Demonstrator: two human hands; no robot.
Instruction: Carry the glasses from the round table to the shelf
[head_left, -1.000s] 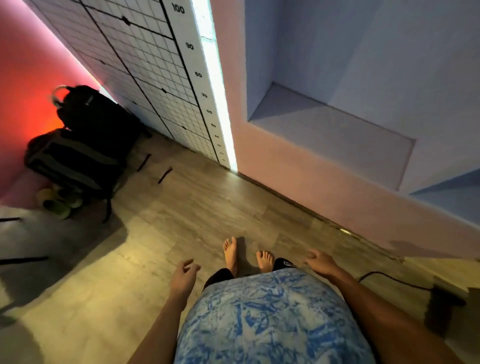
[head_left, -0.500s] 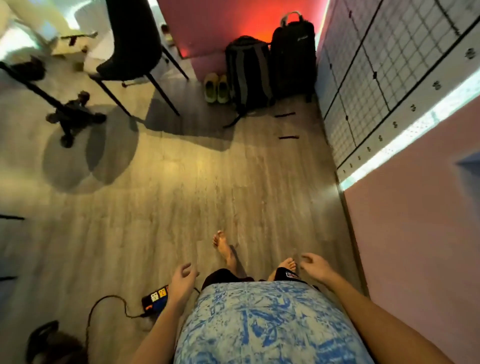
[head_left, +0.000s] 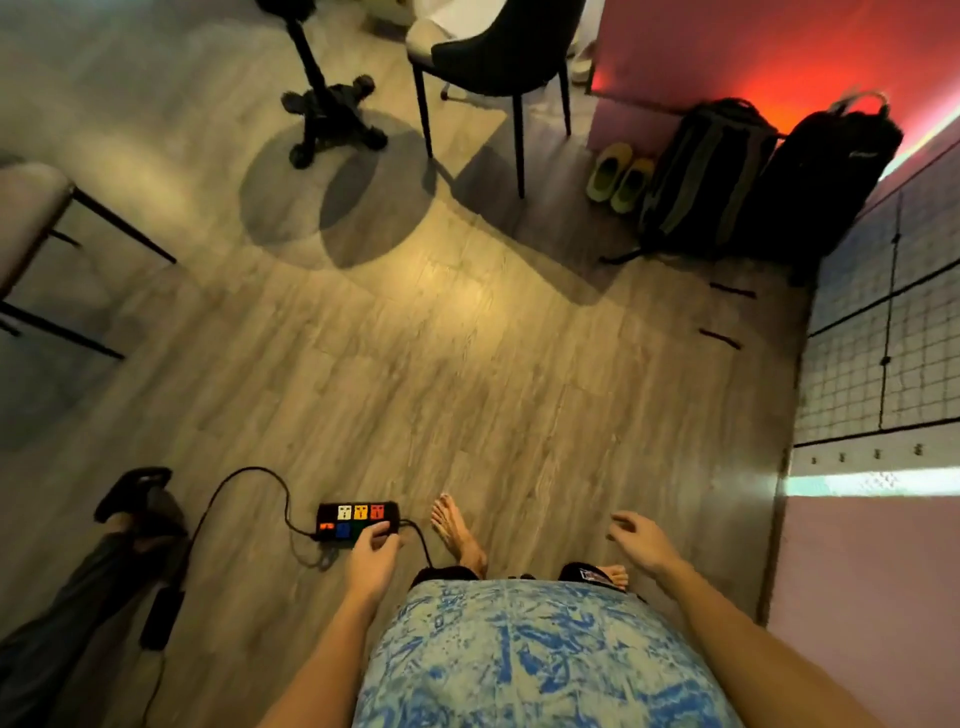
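Note:
No glasses show in the head view, and neither does the shelf. The black pedestal base (head_left: 332, 117) at the top, with a round shadow beside it, looks like the round table's foot; its top is out of frame. My left hand (head_left: 371, 558) hangs low at my side with loosely curled fingers and holds nothing. My right hand (head_left: 639, 538) hangs on the other side, fingers apart, with nothing in it. Both hands are over the wooden floor (head_left: 415, 374), far from the pedestal.
A black power strip (head_left: 358, 519) with its cable lies on the floor by my left foot. A dark chair (head_left: 493, 62) stands at the top, two backpacks (head_left: 769, 176) and green shoes (head_left: 618, 176) at the right. Another person's leg (head_left: 114, 561) is at lower left. A gridded wall (head_left: 883, 338) runs along the right.
My view has swung left, away from the blue wall recess towards the room; the chair, pedestal and power strip have come into view. Both hands stay low and hold nothing.

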